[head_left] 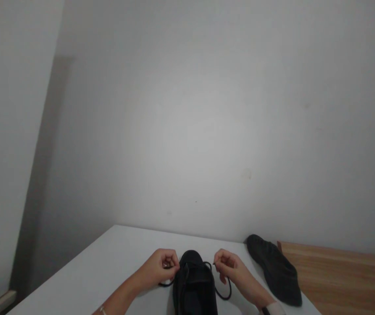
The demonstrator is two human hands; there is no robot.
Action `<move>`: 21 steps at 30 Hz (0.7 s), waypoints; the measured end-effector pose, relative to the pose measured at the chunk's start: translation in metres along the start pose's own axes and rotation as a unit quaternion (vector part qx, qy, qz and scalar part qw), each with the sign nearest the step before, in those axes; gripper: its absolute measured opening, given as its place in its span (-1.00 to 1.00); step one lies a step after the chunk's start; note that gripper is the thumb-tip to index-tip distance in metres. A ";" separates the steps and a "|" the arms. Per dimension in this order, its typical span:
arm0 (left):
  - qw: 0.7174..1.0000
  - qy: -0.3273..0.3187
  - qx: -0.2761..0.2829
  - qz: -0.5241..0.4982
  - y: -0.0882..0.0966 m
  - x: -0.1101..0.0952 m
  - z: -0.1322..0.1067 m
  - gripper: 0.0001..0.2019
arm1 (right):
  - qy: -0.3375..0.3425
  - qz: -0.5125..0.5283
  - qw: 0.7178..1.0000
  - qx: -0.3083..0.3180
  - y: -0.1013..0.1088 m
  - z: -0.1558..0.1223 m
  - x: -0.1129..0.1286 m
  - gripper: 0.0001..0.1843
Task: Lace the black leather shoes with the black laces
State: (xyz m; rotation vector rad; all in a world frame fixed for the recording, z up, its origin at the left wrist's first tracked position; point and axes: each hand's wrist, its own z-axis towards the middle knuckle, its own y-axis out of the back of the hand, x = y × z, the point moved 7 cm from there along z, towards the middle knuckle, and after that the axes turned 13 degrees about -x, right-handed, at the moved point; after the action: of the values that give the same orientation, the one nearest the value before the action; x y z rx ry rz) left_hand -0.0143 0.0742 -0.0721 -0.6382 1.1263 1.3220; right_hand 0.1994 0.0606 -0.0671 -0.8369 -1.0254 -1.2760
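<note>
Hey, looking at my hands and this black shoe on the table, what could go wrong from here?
The lace seems pinched only in the fingertips of your right hand, so it might slip free. The slack loop beside the black shoe could snag or tangle. The other dark shoe lies along the right edge of the table, close to your right forearm, so a bump might knock it off.
</note>
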 end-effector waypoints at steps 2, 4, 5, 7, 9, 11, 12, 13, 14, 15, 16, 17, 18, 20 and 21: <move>1.000 -0.007 -0.006 -0.001 -0.006 0.000 -0.002 -0.79 | 0.003 -0.027 1.000 0.006 -0.004 -0.002 0.001 -0.69; 1.000 -0.020 -0.016 0.004 -0.009 0.000 -0.003 -0.82 | 0.004 -0.057 0.998 0.014 -0.010 -0.003 -0.001 -0.68; 0.999 -0.027 -0.023 0.007 -0.009 0.001 -0.003 -0.83 | 0.003 -0.066 0.998 0.016 -0.012 -0.003 -0.003 -0.68; 0.999 -0.039 -0.037 0.011 -0.008 0.002 -0.002 -0.83 | 0.001 -0.072 0.997 0.011 -0.014 -0.003 -0.007 -0.67; 0.998 -0.040 -0.041 0.017 -0.007 0.004 -0.002 -0.83 | 0.005 -0.063 0.998 0.001 -0.013 -0.002 -0.009 -0.66; 0.998 -0.039 -0.042 0.024 -0.006 0.003 -0.002 -0.83 | 0.014 -0.056 0.998 -0.005 -0.013 -0.002 -0.010 -0.66; 0.998 -0.038 -0.043 0.025 -0.005 0.001 -0.003 -0.83 | 0.016 -0.057 0.998 -0.007 -0.012 -0.002 -0.010 -0.66; 0.998 -0.036 -0.045 0.025 -0.005 0.000 -0.003 -0.84 | 0.016 -0.058 0.998 -0.010 -0.012 -0.002 -0.011 -0.66; 0.998 -0.033 -0.048 0.022 -0.004 -0.002 -0.004 -0.84 | 0.015 -0.060 0.998 -0.015 -0.012 -0.001 -0.012 -0.66; 0.998 -0.030 -0.052 0.019 -0.003 -0.004 -0.005 -0.85 | 0.015 -0.061 0.998 -0.020 -0.011 -0.001 -0.013 -0.65; 0.998 -0.026 -0.054 0.016 -0.002 -0.005 -0.005 -0.86 | 0.016 -0.062 0.998 -0.024 -0.011 -0.001 -0.013 -0.65; 0.998 -0.022 -0.054 0.013 -0.001 -0.006 -0.006 -0.86 | 0.018 -0.062 0.998 -0.027 -0.011 -0.001 -0.013 -0.64; 0.998 -0.017 -0.052 0.011 -0.001 -0.006 -0.006 -0.86 | 0.020 -0.059 0.998 -0.028 -0.012 -0.001 -0.013 -0.64; 0.999 -0.009 -0.044 0.000 -0.001 -0.005 -0.007 -0.84 | 0.022 -0.048 0.998 -0.024 -0.013 -0.002 -0.010 -0.63; 0.999 -0.006 -0.039 -0.010 -0.001 -0.004 -0.007 -0.82 | 0.018 -0.041 0.999 -0.020 -0.014 -0.003 -0.009 -0.64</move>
State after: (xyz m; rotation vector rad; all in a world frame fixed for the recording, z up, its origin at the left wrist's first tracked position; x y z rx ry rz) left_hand -0.0146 0.0659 -0.0711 -0.6962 1.0606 1.3571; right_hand 0.1864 0.0588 -0.0777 -0.8065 -1.0164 -1.3809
